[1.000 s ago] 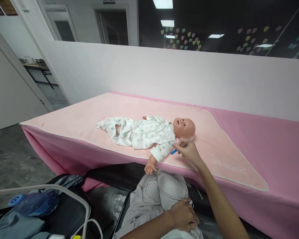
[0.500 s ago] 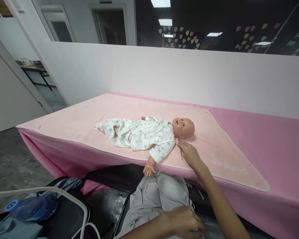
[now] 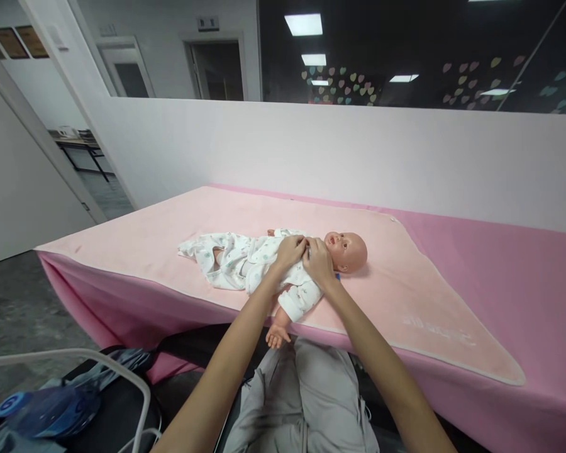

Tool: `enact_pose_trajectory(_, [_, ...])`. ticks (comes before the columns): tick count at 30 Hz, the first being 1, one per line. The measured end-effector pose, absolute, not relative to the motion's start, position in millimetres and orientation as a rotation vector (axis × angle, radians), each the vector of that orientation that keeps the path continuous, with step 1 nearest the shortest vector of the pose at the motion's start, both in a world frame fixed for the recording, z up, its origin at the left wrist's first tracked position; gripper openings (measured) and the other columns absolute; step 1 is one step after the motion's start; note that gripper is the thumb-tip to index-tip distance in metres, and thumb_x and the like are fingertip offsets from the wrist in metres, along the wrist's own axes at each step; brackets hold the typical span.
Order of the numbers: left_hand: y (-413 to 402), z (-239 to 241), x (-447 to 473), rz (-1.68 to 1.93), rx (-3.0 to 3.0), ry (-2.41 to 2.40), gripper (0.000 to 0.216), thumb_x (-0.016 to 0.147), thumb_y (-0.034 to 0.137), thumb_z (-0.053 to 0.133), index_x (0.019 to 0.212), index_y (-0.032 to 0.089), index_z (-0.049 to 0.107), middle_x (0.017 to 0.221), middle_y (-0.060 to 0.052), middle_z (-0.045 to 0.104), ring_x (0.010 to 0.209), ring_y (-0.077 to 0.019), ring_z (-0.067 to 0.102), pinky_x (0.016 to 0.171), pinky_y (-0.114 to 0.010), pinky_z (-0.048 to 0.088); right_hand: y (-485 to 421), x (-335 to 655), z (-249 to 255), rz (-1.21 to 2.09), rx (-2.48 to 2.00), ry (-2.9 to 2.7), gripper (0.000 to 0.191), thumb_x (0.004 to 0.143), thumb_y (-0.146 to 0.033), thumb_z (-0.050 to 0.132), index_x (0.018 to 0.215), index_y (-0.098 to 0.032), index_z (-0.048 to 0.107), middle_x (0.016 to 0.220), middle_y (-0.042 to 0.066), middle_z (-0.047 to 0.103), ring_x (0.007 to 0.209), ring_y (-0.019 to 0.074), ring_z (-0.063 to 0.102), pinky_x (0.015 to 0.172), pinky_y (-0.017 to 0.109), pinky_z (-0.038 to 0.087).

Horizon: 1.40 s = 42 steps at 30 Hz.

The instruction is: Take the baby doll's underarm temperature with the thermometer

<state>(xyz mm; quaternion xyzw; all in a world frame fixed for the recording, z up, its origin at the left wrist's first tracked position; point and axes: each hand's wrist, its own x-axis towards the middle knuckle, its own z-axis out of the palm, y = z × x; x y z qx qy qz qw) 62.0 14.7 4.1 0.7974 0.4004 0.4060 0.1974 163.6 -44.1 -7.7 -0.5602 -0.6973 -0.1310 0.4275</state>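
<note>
A baby doll lies on its back with its head to the right, dressed in a white printed sleepsuit. My left hand is closed at the chest of the sleepsuit, fingertips pinched near the neckline. Right beside it, my right hand is curled with its fingers down on the same front, close to the doll's chin. My hands hide the cloth between the fingertips. A small blue item shows partly beside the doll's neck, behind my right wrist. One doll arm hangs over the table's front edge.
A pale pink blanket covers part of the pink-draped table. A white wall stands behind it. At lower left a blue-capped bottle lies on a black chair, beneath a curved pale tube.
My left hand has risen from my lap to the doll's chest. My right hand has left the small blue item beside the doll's shoulder and moved up-left to the sleepsuit's front.
</note>
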Motion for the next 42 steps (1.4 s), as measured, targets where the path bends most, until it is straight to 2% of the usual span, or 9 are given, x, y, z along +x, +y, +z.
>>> enact_pose_trajectory(5, [13, -8, 54, 1.071, 2.238, 0.908, 0.031, 0.081, 0.033, 0.042, 0.077, 0.014, 0.066, 0.074, -0.002, 0.065, 0.07, -0.0146, 0.054, 0.066, -0.024, 0.039, -48, 164, -24, -0.324, -1.262, -1.624, 0.031, 0.073, -0.006, 0.041, 0.098, -0.014, 0.056, 0.094, 0.011, 0.055, 0.09, 0.0215, 0.051, 0.081, 0.033, 0.044])
enact_pose_trajectory(9, [15, -7, 51, 1.014, 2.162, 0.867, 0.025, 0.073, 0.028, 0.051, 0.085, 0.013, 0.068, 0.079, -0.002, 0.067, 0.073, -0.0161, 0.057, 0.07, -0.025, 0.042, -49, 164, -24, -0.304, -1.197, -1.593, 0.035, 0.068, -0.004, 0.04, 0.097, -0.017, 0.055, 0.094, 0.01, 0.053, 0.091, 0.0216, 0.051, 0.083, 0.034, 0.045])
enact_pose_trajectory(13, [17, -7, 52, 1.058, 2.088, 0.782, 0.026, 0.073, 0.026, 0.05, 0.084, 0.011, 0.069, 0.079, -0.004, 0.067, 0.076, -0.0167, 0.058, 0.072, -0.026, 0.043, -46, 164, -25, -0.296, -1.144, -1.601, 0.037, 0.067, -0.002, 0.039, 0.098, -0.017, 0.054, 0.096, 0.009, 0.052, 0.093, 0.0209, 0.051, 0.084, 0.034, 0.045])
enact_pose_trajectory(20, [13, -6, 52, 1.112, 1.929, 0.741, 0.025, 0.072, 0.029, 0.054, 0.078, 0.01, 0.068, 0.079, -0.005, 0.068, 0.079, -0.0171, 0.059, 0.075, -0.027, 0.045, -41, 165, -29, -0.297, -1.194, -1.552, 0.027, 0.072, -0.007, 0.04, 0.094, -0.017, 0.051, 0.092, 0.009, 0.052, 0.089, 0.0212, 0.05, 0.082, 0.035, 0.045])
enact_pose_trajectory(30, [13, -5, 51, 1.131, 1.851, 0.681, 0.021, 0.072, 0.027, 0.055, 0.075, 0.01, 0.068, 0.074, -0.004, 0.066, 0.075, -0.0163, 0.058, 0.072, -0.026, 0.044, -39, 164, -32, -0.323, -1.236, -1.579, 0.037, 0.075, -0.008, 0.039, 0.109, -0.017, 0.051, 0.098, 0.01, 0.056, 0.091, 0.0212, 0.053, 0.082, 0.035, 0.046])
enact_pose_trajectory(34, [15, -4, 51, 1.112, 1.86, 0.694, 0.024, 0.073, 0.029, 0.055, 0.079, 0.01, 0.069, 0.078, -0.005, 0.067, 0.079, -0.0176, 0.059, 0.075, -0.028, 0.044, -39, 163, -32, -0.316, -1.214, -1.573, 0.034, 0.081, -0.011, 0.037, 0.11, -0.017, 0.051, 0.098, 0.01, 0.057, 0.092, 0.0213, 0.054, 0.084, 0.037, 0.046])
enact_pose_trajectory(39, [15, -3, 53, 1.126, 1.813, 0.655, 0.025, 0.071, 0.031, 0.06, 0.08, 0.01, 0.07, 0.081, -0.006, 0.069, 0.082, -0.0186, 0.06, 0.079, -0.03, 0.045, -38, 163, -33, -0.335, -1.182, -1.489, 0.032, 0.085, -0.014, 0.036, 0.114, -0.017, 0.048, 0.107, 0.012, 0.055, 0.104, 0.0213, 0.052, 0.09, 0.038, 0.044])
enact_pose_trajectory(42, [15, -3, 50, 1.152, 1.762, 0.648, 0.026, 0.071, 0.031, 0.06, 0.082, 0.01, 0.07, 0.08, -0.006, 0.068, 0.078, -0.0173, 0.06, 0.077, -0.029, 0.045, -39, 164, -33, -0.302, -1.181, -1.483, 0.03, 0.087, -0.017, 0.035, 0.115, -0.016, 0.047, 0.105, 0.013, 0.056, 0.101, 0.0207, 0.054, 0.088, 0.037, 0.046])
